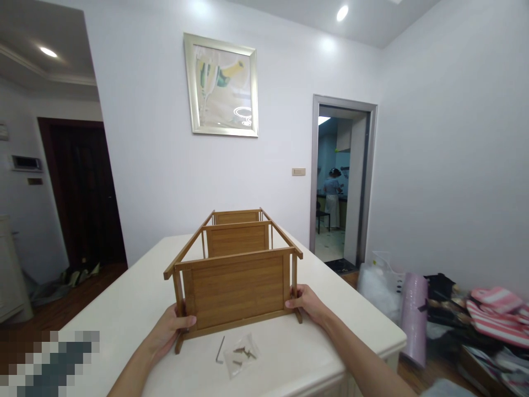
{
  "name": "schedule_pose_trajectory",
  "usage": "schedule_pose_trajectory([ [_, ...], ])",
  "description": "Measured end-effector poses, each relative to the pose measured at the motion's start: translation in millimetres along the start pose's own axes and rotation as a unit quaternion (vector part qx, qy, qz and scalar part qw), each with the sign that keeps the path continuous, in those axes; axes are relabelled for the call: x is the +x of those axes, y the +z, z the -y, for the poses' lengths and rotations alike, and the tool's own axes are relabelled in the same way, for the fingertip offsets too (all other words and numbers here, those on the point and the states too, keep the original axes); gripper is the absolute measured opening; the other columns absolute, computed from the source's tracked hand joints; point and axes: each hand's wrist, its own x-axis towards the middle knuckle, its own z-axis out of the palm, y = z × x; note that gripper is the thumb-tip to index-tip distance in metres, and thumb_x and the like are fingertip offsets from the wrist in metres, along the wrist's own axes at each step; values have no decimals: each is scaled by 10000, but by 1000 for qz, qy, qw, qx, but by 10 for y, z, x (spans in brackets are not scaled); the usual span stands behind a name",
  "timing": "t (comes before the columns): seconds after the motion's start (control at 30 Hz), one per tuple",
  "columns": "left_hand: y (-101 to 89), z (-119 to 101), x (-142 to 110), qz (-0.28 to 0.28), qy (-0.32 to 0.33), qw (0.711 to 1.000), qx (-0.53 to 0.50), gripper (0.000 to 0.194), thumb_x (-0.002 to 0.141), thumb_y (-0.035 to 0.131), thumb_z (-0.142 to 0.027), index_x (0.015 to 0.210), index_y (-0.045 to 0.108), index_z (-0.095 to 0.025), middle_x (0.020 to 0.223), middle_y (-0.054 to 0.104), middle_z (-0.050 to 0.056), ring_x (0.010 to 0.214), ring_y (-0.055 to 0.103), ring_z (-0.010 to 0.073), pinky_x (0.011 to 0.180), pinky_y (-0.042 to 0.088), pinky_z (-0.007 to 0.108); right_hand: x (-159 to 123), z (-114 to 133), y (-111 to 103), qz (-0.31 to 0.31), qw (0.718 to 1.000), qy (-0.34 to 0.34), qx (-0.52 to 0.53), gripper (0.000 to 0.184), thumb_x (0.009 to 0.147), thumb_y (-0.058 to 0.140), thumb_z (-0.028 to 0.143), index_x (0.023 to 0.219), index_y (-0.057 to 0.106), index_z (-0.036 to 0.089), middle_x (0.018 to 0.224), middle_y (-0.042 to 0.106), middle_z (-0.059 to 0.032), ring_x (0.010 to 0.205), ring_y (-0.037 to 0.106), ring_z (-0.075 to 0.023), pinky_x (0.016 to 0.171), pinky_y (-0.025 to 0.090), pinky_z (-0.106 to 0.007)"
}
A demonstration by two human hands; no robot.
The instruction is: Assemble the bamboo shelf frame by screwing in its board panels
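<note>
A brown wooden shelf unit (pixel 239 286) lies on its side on the white table, its shelf boards standing upright one behind another. My left hand (pixel 173 326) grips the near left edge, thumb on the board's face. On the opposite side, my right hand (pixel 303 303) holds the near right edge, its thumb also against the board. Some fingers of both hands are hidden behind the wood. Just in front of the unit lie a hex key (pixel 220 350) and a small clear plastic bag (pixel 243 355) with several screws in it.
The white table (pixel 330 325) ends in a rounded corner at the right. Beyond it, a pink roll (pixel 414 314) stands by a heap of bags and striped cloth (pixel 500 314). Through a doorway (pixel 314 182), a person (pixel 332 193) stands in another room.
</note>
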Motion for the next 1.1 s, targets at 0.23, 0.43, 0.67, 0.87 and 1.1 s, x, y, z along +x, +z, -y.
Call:
schedule_pose_trajectory([
  [0.23,-10,13,3,5,11,1000,-4,573,512,890,-168,1044,684,-113,971,761,126,1056,682,380,973,537,524,8,-10,-10,12,1000,3,20,418,410,914,336,666,650,138,734,691,-50,717,638,-206,705,518,-343],
  [0.43,-51,56,36,5,17,1000,-17,610,486,894,-154,1058,686,-111,1012,755,136,1047,684,382,950,551,511,9,-12,-20,23,999,4,24,424,391,916,319,672,663,128,710,690,-50,709,643,-210,693,519,-338],
  [0.67,-60,51,27,15,18,1000,-6,533,521,879,-168,1017,696,-110,1027,748,137,1073,668,396,942,547,524,-6,7,-22,20,1000,-1,11,403,403,911,314,678,679,135,651,675,-31,690,638,-208,694,515,-336],
  [0.87,-58,47,42,19,27,999,-3,550,521,877,-177,1036,695,-111,989,754,131,1035,682,386,914,551,515,-28,41,-13,17,1000,-1,3,415,412,909,339,700,693,131,674,688,-43,711,648,-225,709,524,-345],
  [1.1,-21,20,64,31,51,998,6,562,477,876,-151,1008,700,-113,931,755,120,990,688,341,895,543,457,-13,90,-1,60,998,10,12,442,446,900,386,749,708,128,758,721,-91,772,673,-266,784,537,-384],
])
